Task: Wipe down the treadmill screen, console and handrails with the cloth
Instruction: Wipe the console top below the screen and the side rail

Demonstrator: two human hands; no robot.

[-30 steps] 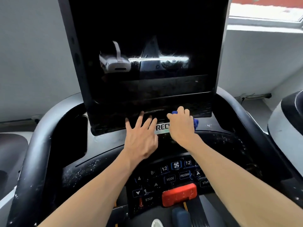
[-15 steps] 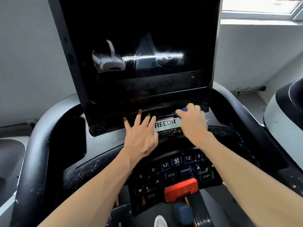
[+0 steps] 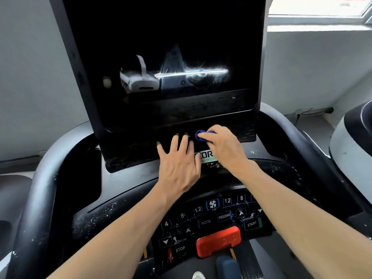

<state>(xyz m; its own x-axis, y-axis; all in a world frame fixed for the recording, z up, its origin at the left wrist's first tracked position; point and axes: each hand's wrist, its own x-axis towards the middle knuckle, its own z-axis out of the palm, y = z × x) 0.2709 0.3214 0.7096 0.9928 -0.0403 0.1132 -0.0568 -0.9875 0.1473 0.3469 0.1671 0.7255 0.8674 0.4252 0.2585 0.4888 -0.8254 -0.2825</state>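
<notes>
- While my right hand [image 3: 223,148] works the lower edge of the big glossy black treadmill screen [image 3: 161,57], its grip is closed around a small bunched-up blue cloth [image 3: 199,135], pressed to the dark strip at the screen's base.
- Left hand [image 3: 179,164] lies flat beside it, fingers spread and straight, holding nothing, palm on the base of the screen just left of the white logo plate [image 3: 207,157].
- Hands nearly touching; cloth peeks out ahead of my right fingertips.
- Black console [image 3: 120,200] below carries white specks and dust on its left part.
- Button panel [image 3: 211,218] sits under my forearms: MODE, PROGRAM, START, STOP readable; red plastic safety key [image 3: 218,241] just below it.
- Grey curved handrails [image 3: 40,178] flank both sides, untouched.
</notes>
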